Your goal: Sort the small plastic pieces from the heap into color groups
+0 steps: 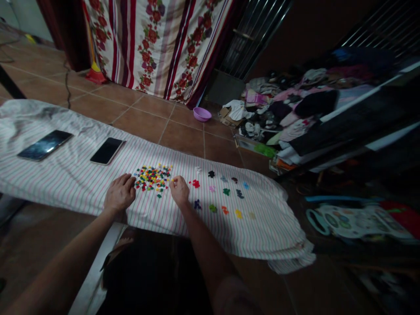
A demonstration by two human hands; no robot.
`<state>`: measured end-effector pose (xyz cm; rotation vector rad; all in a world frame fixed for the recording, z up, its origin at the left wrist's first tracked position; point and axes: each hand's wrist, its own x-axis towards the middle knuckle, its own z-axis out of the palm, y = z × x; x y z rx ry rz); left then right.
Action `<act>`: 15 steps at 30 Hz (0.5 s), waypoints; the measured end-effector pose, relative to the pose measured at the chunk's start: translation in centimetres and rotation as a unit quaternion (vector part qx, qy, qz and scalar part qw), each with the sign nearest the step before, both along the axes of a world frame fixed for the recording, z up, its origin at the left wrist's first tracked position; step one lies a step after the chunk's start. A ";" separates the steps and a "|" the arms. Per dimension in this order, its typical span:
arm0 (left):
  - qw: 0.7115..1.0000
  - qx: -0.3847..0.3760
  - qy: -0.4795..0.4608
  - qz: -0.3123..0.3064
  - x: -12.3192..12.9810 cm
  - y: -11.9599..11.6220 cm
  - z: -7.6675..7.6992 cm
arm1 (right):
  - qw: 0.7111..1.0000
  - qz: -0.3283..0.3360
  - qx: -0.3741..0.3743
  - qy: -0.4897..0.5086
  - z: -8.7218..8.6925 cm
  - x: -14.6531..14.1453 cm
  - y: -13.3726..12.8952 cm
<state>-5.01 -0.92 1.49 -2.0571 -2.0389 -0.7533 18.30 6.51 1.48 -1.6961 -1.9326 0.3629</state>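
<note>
A heap of small mixed-colour pieces point(152, 177) lies on the striped cloth point(147, 214). Resting on the cloth at the heap's left edge is my left hand point(120, 191), fingers loosely bent and nothing visible in them. My right hand point(179, 190) is at the heap's right side, thumb and fingertips pinched on a tiny yellow piece point(173, 180). Right of it lie small single-colour piles, among them red point(196, 184), black point(211, 174), green point(226, 191), lime point(213, 208), orange point(225, 210) and yellow point(238, 214).
Two dark-screened devices, a tablet point(46, 145) and a phone point(107, 151), lie on the cloth at left. Beyond the far edge, a purple basin point(202, 114) stands on the tiled floor. Clothes point(292, 103) are heaped at back right.
</note>
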 end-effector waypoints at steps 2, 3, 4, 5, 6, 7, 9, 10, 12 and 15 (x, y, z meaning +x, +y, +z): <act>1.000 0.003 -0.002 -0.001 0.0 0.0 -0.1 | 1.000 0.008 0.001 0.020 0.1 0.3 -0.2; 1.000 0.006 -0.003 -0.001 0.0 0.0 -0.1 | 0.999 0.013 0.005 0.032 0.2 0.6 -0.3; 1.000 0.009 -0.003 0.000 0.0 0.0 -0.1 | 0.999 0.019 0.010 0.043 0.3 0.9 -0.6; 1.000 0.011 -0.003 0.000 0.0 0.0 -0.1 | 0.998 0.023 0.016 0.053 0.4 1.3 -0.9; 1.000 0.013 -0.002 0.000 -0.1 -0.1 -0.1 | 0.998 0.025 0.022 0.062 0.6 1.8 -1.2; 1.000 0.014 -0.001 -0.001 -0.1 -0.1 -0.1 | 0.997 0.027 0.028 0.069 0.7 2.4 -1.7; 1.000 0.013 0.002 -0.004 -0.1 -0.2 0.0 | 0.996 0.026 0.038 0.080 1.1 4.0 -2.6; 1.000 0.012 0.001 -0.004 0.0 -0.3 0.0 | 0.995 0.024 0.045 0.085 1.3 5.0 -3.1; 1.000 0.007 -0.002 0.005 0.2 -0.4 0.1 | 0.992 0.018 0.067 0.102 1.5 7.3 -4.1; 0.999 -0.006 -0.015 0.038 0.7 -0.6 0.4 | 0.984 -0.007 0.119 0.130 1.6 11.3 -5.3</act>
